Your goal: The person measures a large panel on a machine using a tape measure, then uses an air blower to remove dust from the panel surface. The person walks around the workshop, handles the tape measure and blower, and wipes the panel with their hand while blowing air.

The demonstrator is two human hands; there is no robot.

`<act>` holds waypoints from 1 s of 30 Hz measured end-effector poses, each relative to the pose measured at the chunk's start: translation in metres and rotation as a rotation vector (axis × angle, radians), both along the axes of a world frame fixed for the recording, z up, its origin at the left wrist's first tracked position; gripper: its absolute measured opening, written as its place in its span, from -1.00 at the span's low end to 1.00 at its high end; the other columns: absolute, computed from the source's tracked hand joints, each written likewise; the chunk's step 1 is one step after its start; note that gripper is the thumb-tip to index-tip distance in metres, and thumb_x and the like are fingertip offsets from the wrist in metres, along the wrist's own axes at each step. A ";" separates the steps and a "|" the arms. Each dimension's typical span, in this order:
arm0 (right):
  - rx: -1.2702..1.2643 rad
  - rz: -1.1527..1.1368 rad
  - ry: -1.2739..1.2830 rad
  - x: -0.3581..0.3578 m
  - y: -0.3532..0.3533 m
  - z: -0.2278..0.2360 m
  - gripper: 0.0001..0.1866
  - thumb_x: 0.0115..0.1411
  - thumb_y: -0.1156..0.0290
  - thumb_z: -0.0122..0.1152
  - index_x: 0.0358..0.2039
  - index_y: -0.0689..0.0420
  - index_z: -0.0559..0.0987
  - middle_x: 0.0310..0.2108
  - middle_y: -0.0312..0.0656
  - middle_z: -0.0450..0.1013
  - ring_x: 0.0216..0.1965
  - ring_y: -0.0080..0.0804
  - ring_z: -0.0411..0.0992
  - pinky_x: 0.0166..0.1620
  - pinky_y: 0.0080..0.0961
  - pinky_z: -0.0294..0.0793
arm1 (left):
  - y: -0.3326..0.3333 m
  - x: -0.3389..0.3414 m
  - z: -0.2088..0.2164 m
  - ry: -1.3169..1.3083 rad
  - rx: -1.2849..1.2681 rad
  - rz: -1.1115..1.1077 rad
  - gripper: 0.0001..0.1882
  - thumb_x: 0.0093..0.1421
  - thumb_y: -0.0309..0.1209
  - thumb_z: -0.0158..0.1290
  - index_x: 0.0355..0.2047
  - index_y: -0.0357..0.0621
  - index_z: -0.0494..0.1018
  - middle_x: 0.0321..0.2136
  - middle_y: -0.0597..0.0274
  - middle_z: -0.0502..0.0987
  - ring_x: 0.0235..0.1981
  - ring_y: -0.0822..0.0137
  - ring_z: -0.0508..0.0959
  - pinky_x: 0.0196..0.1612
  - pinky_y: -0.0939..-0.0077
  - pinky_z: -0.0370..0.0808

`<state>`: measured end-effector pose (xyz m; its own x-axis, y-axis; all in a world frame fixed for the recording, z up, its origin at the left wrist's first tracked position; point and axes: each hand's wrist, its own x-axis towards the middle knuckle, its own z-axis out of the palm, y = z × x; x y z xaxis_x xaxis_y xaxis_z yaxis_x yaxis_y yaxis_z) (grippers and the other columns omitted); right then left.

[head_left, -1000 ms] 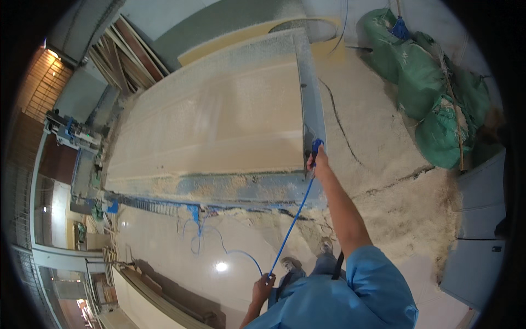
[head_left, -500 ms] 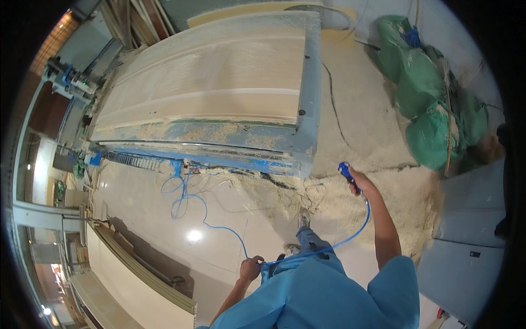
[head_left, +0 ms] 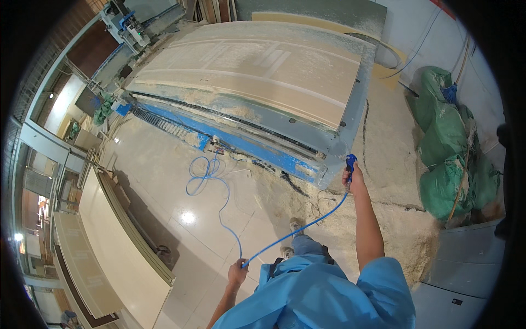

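Observation:
My right hand (head_left: 355, 177) is closed round a blue air blow gun (head_left: 350, 163), held up near the corner of the machine bed. From the gun's lower end a blue air hose (head_left: 290, 232) sags across to my left hand (head_left: 237, 272), whose fingers are wrapped round it beside my hip. Beyond that hand the hose runs over the floor to loose coils by the machine's front. A pale grooved panel (head_left: 246, 77) lies on the blue-grey machine bed (head_left: 350, 120), dusted with sawdust, more of which coats the bed's front edge.
Green sacks (head_left: 446, 137) slump against the right wall. A sawdust heap (head_left: 405, 247) covers the floor at my right, near a grey cabinet (head_left: 466, 274). Stacked boards (head_left: 118, 236) lean at the left. The machine's tool head (head_left: 129, 30) stands at the far left.
My right hand has brought the blow gun closer to the machine's corner, and the hose is straighter between my hands. The view has turned, and my left hand keeps its hold.

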<state>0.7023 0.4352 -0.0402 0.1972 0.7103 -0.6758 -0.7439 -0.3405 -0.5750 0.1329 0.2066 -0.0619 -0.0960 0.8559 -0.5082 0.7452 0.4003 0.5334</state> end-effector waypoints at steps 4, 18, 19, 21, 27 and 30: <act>-0.037 -0.037 0.074 0.001 0.051 -0.019 -0.34 0.33 -0.37 -0.17 -0.45 0.04 0.39 -0.72 -0.40 0.26 -0.70 -0.51 0.26 -0.61 -0.50 0.27 | -0.012 0.000 0.010 0.117 -0.011 -0.104 -0.73 0.27 -0.17 0.12 -0.19 -0.06 0.63 -0.63 0.16 0.59 -0.55 0.26 0.63 -0.44 0.34 0.49; 0.009 0.163 0.018 -0.034 0.218 -0.052 -0.32 0.26 -0.42 -0.07 -0.41 0.05 0.40 -0.75 -0.45 0.21 -0.75 -0.60 0.21 -0.68 -0.58 0.20 | 0.095 0.015 0.054 0.016 -0.009 0.104 -0.65 0.29 -0.12 0.10 -0.11 -0.10 0.60 -0.54 0.09 0.63 -0.50 0.19 0.65 -0.35 0.30 0.51; 0.023 0.202 0.011 -0.040 0.232 -0.054 -0.32 0.25 -0.43 -0.07 -0.42 0.04 0.40 -0.75 -0.46 0.21 -0.75 -0.60 0.21 -0.68 -0.58 0.19 | 0.099 0.014 0.057 0.004 -0.018 0.145 -0.66 0.29 -0.13 0.11 -0.12 -0.10 0.61 -0.55 0.10 0.62 -0.52 0.21 0.63 -0.38 0.31 0.50; 0.017 0.327 -0.052 -0.059 0.246 -0.059 -0.31 0.24 -0.44 -0.07 -0.43 0.04 0.40 -0.75 -0.47 0.21 -0.76 -0.62 0.19 -0.69 -0.57 0.17 | 0.110 0.009 0.060 -0.027 0.003 0.208 -0.69 0.29 -0.16 0.12 -0.15 -0.12 0.61 -0.59 0.12 0.60 -0.55 0.25 0.61 -0.42 0.34 0.47; -0.135 0.631 -0.130 -0.102 0.259 -0.057 -0.29 0.23 -0.47 -0.08 -0.48 0.03 0.39 -0.78 -0.48 0.19 -0.79 -0.61 0.15 -0.70 -0.55 0.13 | 0.110 0.001 0.051 -0.076 0.081 0.292 -0.74 0.28 -0.22 0.14 -0.19 -0.15 0.62 -0.63 0.14 0.57 -0.59 0.32 0.57 -0.46 0.40 0.45; -0.038 0.565 -0.047 -0.118 0.267 -0.057 -0.27 0.21 -0.48 -0.07 -0.48 0.05 0.39 -0.78 -0.46 0.18 -0.79 -0.59 0.15 -0.69 -0.54 0.13 | 0.106 -0.012 0.039 -0.064 0.056 0.308 -0.73 0.29 -0.21 0.14 -0.21 -0.14 0.63 -0.64 0.16 0.56 -0.60 0.34 0.56 -0.46 0.41 0.44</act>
<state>0.5840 0.7020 -0.0973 -0.1760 0.6898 -0.7023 -0.4136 -0.6992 -0.5832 0.1209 0.3123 -0.0225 -0.3241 0.8184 -0.4746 0.5582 0.5705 0.6025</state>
